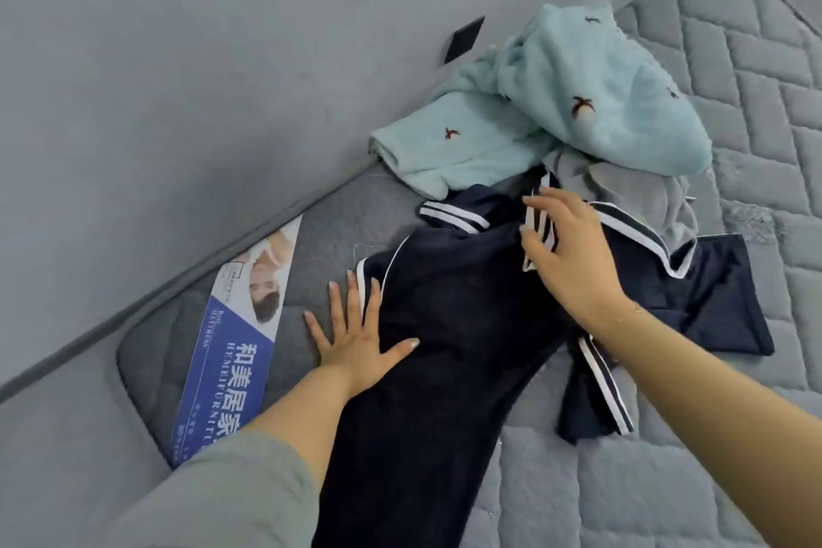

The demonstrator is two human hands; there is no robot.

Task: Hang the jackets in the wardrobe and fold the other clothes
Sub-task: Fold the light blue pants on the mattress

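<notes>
The dark navy knit garment with white stripe trim [467, 325] lies across the near part of the grey quilted mattress [667, 481], running up toward its wall edge. The left hand [356, 338] presses flat, fingers spread, on the garment's left side — a good anchor. The right hand [565, 245], fingers loosely bent, rests on the striped collar without clearly gripping it. Best to smooth outward from the anchor before folding. Farther off — the pale blue fleece garments [556, 102] wait in a heap by the wall edge.
</notes>
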